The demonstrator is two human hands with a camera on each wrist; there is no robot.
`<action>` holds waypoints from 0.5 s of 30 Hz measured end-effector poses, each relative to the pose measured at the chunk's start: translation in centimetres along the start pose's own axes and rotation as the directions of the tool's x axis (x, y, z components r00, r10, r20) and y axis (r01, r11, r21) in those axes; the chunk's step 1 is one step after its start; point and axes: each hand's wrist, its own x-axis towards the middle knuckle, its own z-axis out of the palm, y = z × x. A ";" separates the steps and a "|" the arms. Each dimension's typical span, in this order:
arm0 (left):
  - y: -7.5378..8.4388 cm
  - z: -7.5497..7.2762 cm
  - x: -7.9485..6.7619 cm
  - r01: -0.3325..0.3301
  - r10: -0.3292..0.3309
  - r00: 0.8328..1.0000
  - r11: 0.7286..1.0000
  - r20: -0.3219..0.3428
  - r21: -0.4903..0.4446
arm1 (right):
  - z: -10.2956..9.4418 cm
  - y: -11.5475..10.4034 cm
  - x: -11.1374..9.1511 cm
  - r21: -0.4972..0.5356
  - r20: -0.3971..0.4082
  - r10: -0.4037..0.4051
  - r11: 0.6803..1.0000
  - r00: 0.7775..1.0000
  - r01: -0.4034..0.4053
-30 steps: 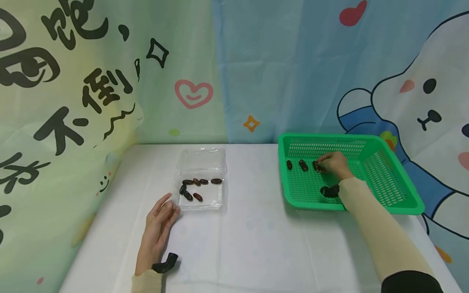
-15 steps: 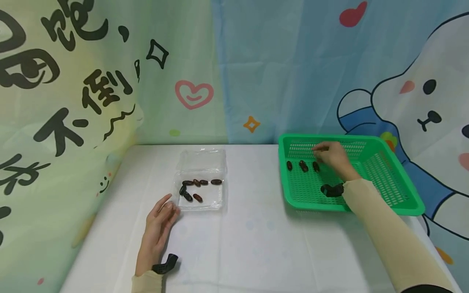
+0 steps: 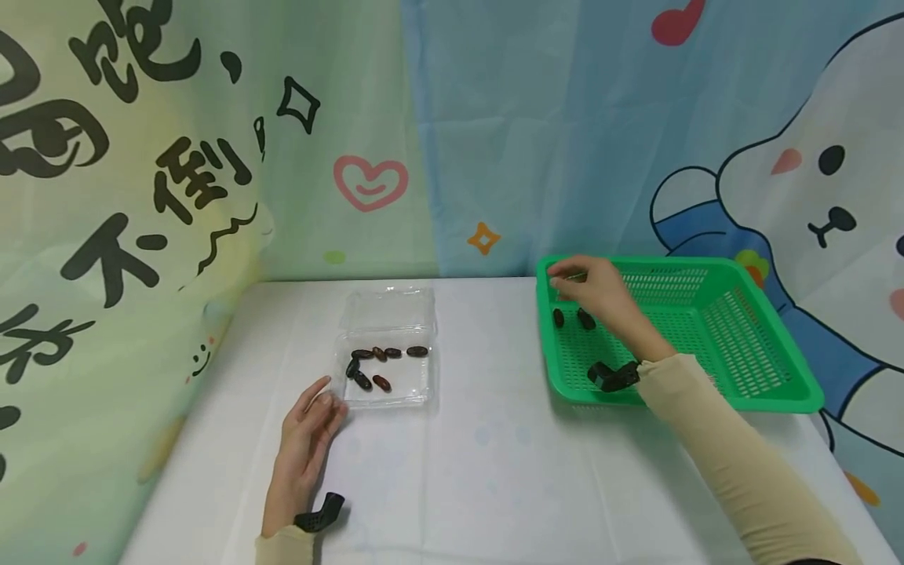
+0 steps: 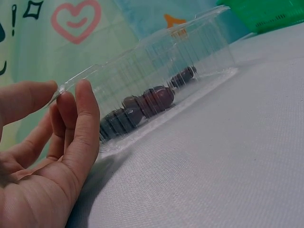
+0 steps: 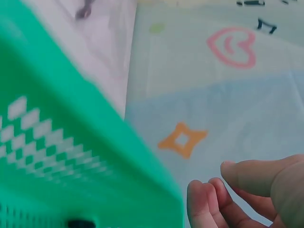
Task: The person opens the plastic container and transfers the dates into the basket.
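Observation:
My left hand (image 3: 305, 439) is at the near left corner of a clear plastic box (image 3: 410, 384), its thumb and fingers (image 4: 88, 111) pinching the rim. Inside the box lie several dark brown dates (image 3: 381, 382), some in a row along the back; the lid stands open behind. Over the left end of a green plastic basket (image 3: 706, 329) is my right hand (image 3: 596, 290), thumb and fingers loosely bent with nothing between them. Two dates (image 3: 586, 318) show on the basket floor below that hand. The right wrist view has the fingertips (image 5: 197, 194) beside the basket's rim.
Both containers stand on a white-covered table (image 3: 487, 455), the box at left and the basket at right. A printed cloth backdrop (image 3: 537, 157) hangs close behind them. Each wrist carries a small black camera mount (image 3: 321, 514).
My right hand has let go of a date in the basket, lifted, and moved left towards the back left rim. That date is now hidden behind the hand. The left hand stays put.

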 end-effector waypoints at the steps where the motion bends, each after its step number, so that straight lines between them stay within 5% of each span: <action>1: 0.0 0.0 0.0 -0.001 0.001 1.000 1.000 0.002 0.005 | 0.3 -0.2 -0.1 0.004 0.005 -0.005 1.000 1.000 0.005; 8: 0.0 0.1 -0.2 0.019 -0.019 1.000 1.000 -0.024 0.010 | 2.8 -2.1 -0.3 -0.028 -0.007 -0.118 0.993 0.993 0.118; 15: -0.1 0.2 -0.2 -0.016 0.015 1.000 1.000 0.017 0.024 | 6.1 -3.7 -0.8 0.081 0.036 -0.289 0.955 0.957 0.286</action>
